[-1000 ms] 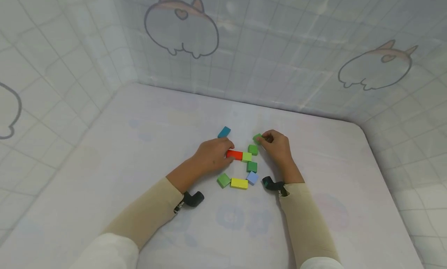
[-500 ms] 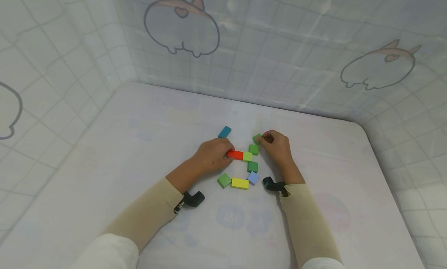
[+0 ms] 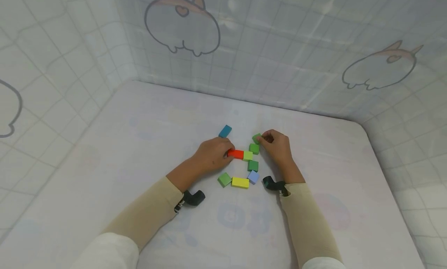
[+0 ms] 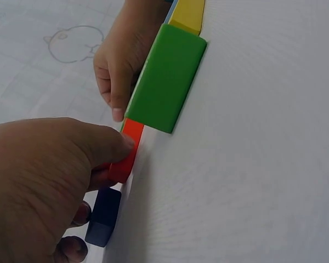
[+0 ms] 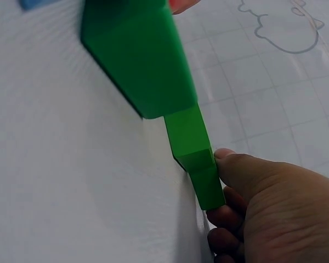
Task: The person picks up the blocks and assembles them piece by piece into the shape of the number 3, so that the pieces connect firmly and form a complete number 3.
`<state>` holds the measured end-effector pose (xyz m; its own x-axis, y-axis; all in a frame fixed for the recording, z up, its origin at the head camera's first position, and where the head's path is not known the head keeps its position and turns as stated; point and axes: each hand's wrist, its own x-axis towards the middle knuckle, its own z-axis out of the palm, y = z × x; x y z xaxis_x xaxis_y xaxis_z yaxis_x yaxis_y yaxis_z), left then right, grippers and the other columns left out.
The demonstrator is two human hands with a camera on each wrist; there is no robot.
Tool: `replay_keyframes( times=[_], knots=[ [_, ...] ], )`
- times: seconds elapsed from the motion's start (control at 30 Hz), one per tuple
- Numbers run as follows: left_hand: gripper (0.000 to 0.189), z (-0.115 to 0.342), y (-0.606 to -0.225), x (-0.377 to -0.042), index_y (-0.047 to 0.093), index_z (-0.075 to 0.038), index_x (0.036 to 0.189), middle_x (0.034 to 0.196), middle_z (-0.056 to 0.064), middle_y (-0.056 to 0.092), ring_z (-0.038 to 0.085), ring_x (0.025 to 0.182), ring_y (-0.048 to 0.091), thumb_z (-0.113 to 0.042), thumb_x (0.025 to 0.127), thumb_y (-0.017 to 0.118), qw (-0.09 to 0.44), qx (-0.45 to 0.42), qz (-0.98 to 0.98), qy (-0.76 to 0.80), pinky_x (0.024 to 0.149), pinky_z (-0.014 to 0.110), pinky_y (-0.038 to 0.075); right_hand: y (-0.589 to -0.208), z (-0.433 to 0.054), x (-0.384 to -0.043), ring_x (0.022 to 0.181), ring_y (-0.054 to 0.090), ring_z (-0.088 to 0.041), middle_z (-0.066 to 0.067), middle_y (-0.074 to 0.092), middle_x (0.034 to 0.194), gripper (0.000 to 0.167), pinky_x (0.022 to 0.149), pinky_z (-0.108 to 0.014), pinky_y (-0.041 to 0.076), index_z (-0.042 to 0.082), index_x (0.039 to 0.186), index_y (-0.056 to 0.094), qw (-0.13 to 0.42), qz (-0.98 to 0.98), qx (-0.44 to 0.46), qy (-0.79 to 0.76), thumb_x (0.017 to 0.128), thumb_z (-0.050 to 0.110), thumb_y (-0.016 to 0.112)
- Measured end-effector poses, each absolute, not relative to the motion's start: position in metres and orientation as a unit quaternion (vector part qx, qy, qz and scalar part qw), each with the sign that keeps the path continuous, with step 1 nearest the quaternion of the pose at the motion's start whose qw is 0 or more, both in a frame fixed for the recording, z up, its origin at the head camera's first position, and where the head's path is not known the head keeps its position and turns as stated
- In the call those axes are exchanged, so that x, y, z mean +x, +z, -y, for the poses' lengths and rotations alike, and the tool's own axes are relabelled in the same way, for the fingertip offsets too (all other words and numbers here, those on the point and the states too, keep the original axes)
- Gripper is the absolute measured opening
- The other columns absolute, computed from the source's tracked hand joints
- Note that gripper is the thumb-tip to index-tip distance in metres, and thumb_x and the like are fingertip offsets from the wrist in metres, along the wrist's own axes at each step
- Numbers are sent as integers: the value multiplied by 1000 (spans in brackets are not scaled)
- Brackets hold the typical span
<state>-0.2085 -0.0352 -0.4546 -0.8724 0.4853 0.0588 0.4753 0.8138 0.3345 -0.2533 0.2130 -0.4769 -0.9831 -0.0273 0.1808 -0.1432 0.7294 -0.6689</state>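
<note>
In the head view, my left hand (image 3: 212,154) pinches the outer end of a red block (image 3: 237,154) lying flat. The thumb lies along its side in the left wrist view. A lime-green block (image 3: 248,156) abuts the red one's right end. My right hand (image 3: 278,148) pinches a small green block (image 3: 256,137) between thumb and fingers, at the top of a column. Below it come another green block (image 3: 254,148), then a dark green block (image 3: 253,165) and a pale blue block (image 3: 253,177). In the right wrist view, the thumb (image 5: 236,164) presses the pinched block's side.
A yellow block (image 3: 240,183) and a green block (image 3: 224,179) form the row nearest me. Beyond my left hand lies a blue block (image 3: 225,131). All rest on a pale printed cloth surface (image 3: 167,125), backed by a draped wall (image 3: 265,59) with animal drawings.
Both hands keep their grips on the red and green blocks. The head view has shifted very slightly; the blocks keep their arrangement.
</note>
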Motion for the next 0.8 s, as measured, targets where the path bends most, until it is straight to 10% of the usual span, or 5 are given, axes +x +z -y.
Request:
replay_keyframes(
  times=[0.8],
  knots=[
    [29,37,-460,-210,71,-17,116,110,-6,68,11,98,58,-31,91,72,5,259,-950,176,86,28,53,-480,-204,-253,81,56,-23,-7,65,88,27,72,-33,49,8,98,69,78,928,40,362,90,33,74]
  ],
)
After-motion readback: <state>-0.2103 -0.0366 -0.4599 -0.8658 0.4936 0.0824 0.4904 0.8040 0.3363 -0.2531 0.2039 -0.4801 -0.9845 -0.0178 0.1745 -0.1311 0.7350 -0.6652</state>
